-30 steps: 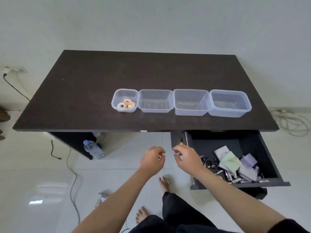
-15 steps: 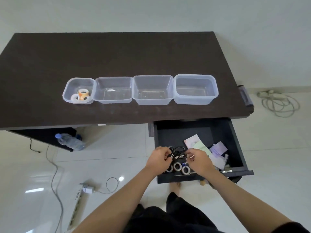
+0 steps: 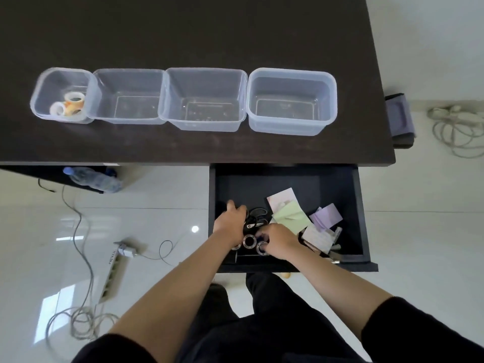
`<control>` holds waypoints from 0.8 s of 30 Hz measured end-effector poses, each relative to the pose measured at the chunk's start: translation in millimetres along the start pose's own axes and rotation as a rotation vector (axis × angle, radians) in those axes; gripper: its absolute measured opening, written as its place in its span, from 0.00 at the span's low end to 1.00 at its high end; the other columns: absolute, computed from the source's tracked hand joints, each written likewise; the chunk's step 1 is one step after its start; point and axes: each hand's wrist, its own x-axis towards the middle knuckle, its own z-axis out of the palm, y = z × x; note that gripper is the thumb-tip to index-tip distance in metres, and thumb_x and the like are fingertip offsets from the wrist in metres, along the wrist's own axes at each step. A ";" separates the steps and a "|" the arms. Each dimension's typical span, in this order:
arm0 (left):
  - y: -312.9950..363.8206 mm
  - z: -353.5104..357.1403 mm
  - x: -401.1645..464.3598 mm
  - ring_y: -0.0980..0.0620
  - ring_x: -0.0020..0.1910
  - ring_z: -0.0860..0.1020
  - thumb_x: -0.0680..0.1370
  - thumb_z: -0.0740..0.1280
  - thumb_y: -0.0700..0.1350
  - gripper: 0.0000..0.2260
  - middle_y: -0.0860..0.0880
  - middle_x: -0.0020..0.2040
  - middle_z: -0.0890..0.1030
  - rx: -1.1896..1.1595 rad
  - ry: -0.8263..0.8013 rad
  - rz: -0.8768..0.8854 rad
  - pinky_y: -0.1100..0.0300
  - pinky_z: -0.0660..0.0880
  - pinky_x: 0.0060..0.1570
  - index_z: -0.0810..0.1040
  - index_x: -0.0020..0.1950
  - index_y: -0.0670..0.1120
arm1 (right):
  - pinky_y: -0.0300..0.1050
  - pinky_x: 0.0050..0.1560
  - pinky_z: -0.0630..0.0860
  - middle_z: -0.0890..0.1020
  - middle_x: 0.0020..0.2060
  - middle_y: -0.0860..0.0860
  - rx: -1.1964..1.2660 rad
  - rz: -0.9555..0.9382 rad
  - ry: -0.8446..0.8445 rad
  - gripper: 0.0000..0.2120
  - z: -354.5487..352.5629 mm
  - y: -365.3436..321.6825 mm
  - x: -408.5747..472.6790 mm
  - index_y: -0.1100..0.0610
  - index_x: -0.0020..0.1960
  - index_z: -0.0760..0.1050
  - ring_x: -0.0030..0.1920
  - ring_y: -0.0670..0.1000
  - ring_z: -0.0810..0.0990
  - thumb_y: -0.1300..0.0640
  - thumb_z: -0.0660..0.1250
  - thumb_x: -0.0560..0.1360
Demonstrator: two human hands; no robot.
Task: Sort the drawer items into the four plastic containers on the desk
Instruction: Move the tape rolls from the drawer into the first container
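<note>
- I see four clear plastic containers in a row on the dark counter [image 3: 183, 27], sides touching.
- The leftmost container [image 3: 42, 95] holds small tape rolls [image 3: 68, 104], white and orange-patterned; the second container [image 3: 128, 96], third container [image 3: 204, 99] and rightmost container [image 3: 292, 100] show only bare bottoms.
- The drawer [image 3: 361, 205] hangs open below the counter's right end.
- Inside it lie pink, green and purple sticky notes [image 3: 289, 216], black scissors [image 3: 255, 218] and silver-rimmed tape rolls [image 3: 249, 242] near the front.
- My left hand [image 3: 229, 222] rests palm-down on the drawer's left part, fingers curled; whether it grips anything I cannot tell.
- My right hand [image 3: 279, 241] sits over one tape roll, fingers curled, grip unclear.
</note>
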 end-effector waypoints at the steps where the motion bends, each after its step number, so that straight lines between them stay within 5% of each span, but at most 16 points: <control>1: -0.4 0.6 2.7 0.39 0.48 0.80 0.70 0.69 0.34 0.27 0.40 0.68 0.60 -0.011 0.004 -0.003 0.52 0.78 0.44 0.66 0.67 0.46 | 0.40 0.45 0.71 0.82 0.51 0.49 -0.006 -0.014 0.005 0.16 -0.2 1.8 1.2 0.48 0.58 0.78 0.51 0.51 0.79 0.60 0.69 0.72; 8: -3.0 -7.7 22.5 0.43 0.44 0.78 0.68 0.67 0.33 0.19 0.44 0.59 0.69 -0.186 0.043 0.091 0.52 0.78 0.46 0.72 0.56 0.47 | 0.44 0.47 0.74 0.80 0.50 0.49 -0.013 -0.066 0.020 0.14 2.3 11.4 1.7 0.47 0.58 0.78 0.51 0.51 0.78 0.57 0.69 0.73; 12: 0.4 -18.9 37.9 0.46 0.48 0.76 0.68 0.65 0.31 0.18 0.44 0.54 0.75 -0.312 0.087 0.213 0.61 0.73 0.47 0.76 0.55 0.45 | 0.44 0.46 0.73 0.79 0.51 0.50 0.001 -0.070 0.037 0.14 5.8 13.0 1.4 0.46 0.58 0.77 0.51 0.51 0.77 0.57 0.69 0.73; 19: -4.0 -34.9 50.7 0.52 0.68 0.71 0.71 0.62 0.27 0.25 0.47 0.70 0.72 -0.544 0.027 0.195 0.74 0.63 0.58 0.76 0.65 0.45 | 0.47 0.47 0.75 0.77 0.51 0.49 0.005 -0.061 0.025 0.15 7.8 15.4 2.8 0.44 0.58 0.76 0.50 0.50 0.76 0.55 0.68 0.73; 24: -10.5 -36.7 43.9 0.53 0.44 0.78 0.71 0.68 0.31 0.10 0.46 0.50 0.80 -0.499 0.040 0.123 0.70 0.72 0.43 0.82 0.48 0.44 | 0.44 0.45 0.72 0.76 0.55 0.50 -0.068 -0.118 0.020 0.18 8.8 13.0 3.7 0.44 0.63 0.74 0.56 0.52 0.75 0.55 0.67 0.75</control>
